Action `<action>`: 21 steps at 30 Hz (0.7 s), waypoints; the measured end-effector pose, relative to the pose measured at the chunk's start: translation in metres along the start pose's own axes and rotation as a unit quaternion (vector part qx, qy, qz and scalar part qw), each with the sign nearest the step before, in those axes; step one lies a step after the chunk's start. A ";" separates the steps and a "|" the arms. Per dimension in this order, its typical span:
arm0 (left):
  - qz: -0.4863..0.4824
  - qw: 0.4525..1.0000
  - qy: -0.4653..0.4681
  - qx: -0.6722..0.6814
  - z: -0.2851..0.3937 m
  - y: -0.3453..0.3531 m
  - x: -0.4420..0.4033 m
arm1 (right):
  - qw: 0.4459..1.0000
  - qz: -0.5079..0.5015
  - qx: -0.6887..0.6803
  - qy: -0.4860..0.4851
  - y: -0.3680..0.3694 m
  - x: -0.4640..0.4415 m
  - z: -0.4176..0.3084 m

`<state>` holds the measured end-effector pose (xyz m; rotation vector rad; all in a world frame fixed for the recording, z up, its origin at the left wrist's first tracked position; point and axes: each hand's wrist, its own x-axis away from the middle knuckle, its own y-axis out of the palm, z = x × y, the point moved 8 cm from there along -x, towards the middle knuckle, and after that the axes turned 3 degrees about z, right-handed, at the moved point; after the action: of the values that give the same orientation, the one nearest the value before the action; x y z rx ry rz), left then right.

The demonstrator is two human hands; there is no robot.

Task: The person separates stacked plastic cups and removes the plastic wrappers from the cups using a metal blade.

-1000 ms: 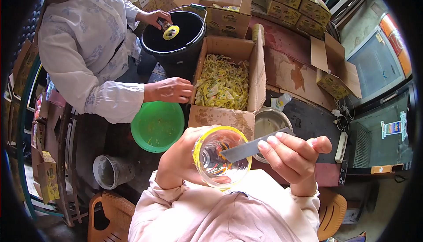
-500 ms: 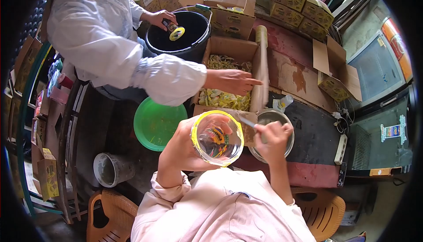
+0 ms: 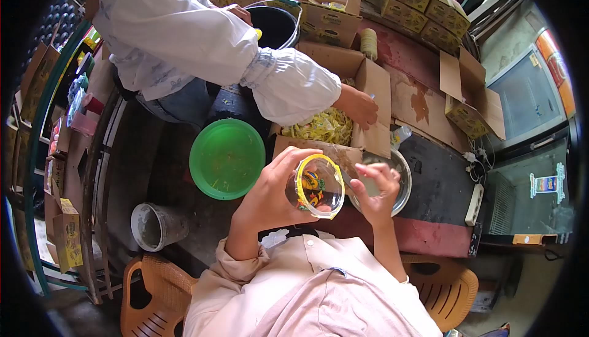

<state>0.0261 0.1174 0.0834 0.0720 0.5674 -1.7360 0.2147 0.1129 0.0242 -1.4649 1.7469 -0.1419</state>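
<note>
My left hand (image 3: 268, 191) is wrapped around a clear plastic cup (image 3: 330, 193) with coloured print and a torn yellow film along its rim. The cup is tilted, its mouth turned to the right and toward me. Close to the rim, my right hand (image 3: 377, 191) grips a small knife (image 3: 347, 179), its blade pointing at the cup and its fingers partly spread. Most of the handle is hidden. Behind the right hand stands a metal bowl (image 3: 405, 194). A cardboard box (image 3: 373, 85) with yellow film scraps (image 3: 322, 127) lies just beyond the cup.
A co-worker's hand (image 3: 359, 108) reaches into the scrap box; their white sleeve (image 3: 294, 94) crosses the upper left. A green basin (image 3: 227, 159), a black bucket (image 3: 273, 25) and a grey bucket (image 3: 158, 228) stand on the left. An open carton (image 3: 469, 100) sits to the right.
The cup has turned more sideways and moved slightly right. My right hand's fingers have opened somewhat near the rim. The co-worker has leaned across, one hand now lower in the scrap box.
</note>
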 end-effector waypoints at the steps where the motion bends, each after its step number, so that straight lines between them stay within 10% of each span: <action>1: 0.009 1.000 -0.013 -0.004 -0.001 0.002 0.002 | 0.998 0.009 -0.057 -0.001 -0.010 -0.013 -0.016; 8: 0.007 0.999 -0.012 -0.039 -0.007 0.006 0.015 | 0.992 0.009 -0.013 -0.129 0.001 -0.045 -0.085; 21: -0.034 0.999 -0.028 -0.021 -0.022 -0.023 -0.002 | 0.992 -0.026 -0.108 0.053 0.028 -0.044 -0.074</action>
<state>-0.0005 0.1310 0.0723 -0.0261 0.5694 -1.7851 0.1440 0.1295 0.0791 -1.6864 1.8551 -0.0602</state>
